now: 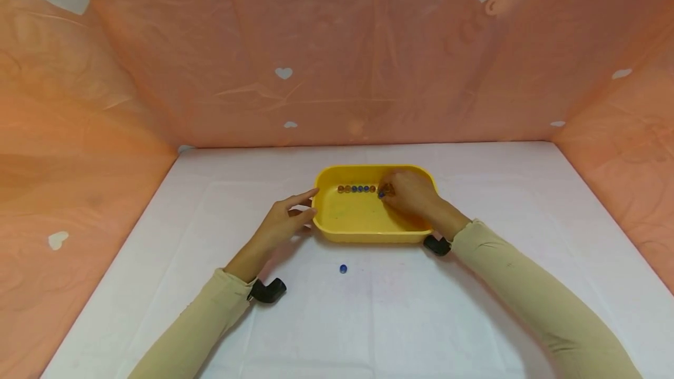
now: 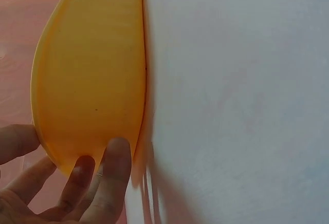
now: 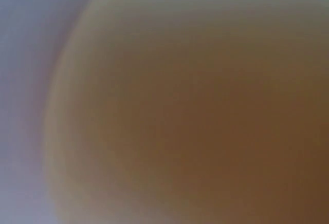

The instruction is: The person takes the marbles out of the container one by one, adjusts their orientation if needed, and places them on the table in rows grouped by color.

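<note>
A yellow plastic tray (image 1: 347,221) stands on the white cloth, with a row of small glass marbles (image 1: 360,189), orange and blue, along its far side. Inside the tray's right part, my right hand (image 1: 411,192) has its fingers curled down and pinches a blue marble (image 1: 381,195) beside the row's right end. Orange marbles also show at those fingers, partly hidden. My left hand (image 1: 281,221) touches the tray's left end with spread, fairly straight fingers. The left wrist view shows the fingertips (image 2: 118,152) against the tray's outer wall (image 2: 92,80). The right wrist view is blurred by something close.
A single blue marble (image 1: 343,269) lies on the white cloth (image 1: 316,332) in front of the tray. Black curved pieces (image 1: 268,291) sit at both wrists. Orange sheeting with pale hearts (image 1: 337,45) walls the back and sides.
</note>
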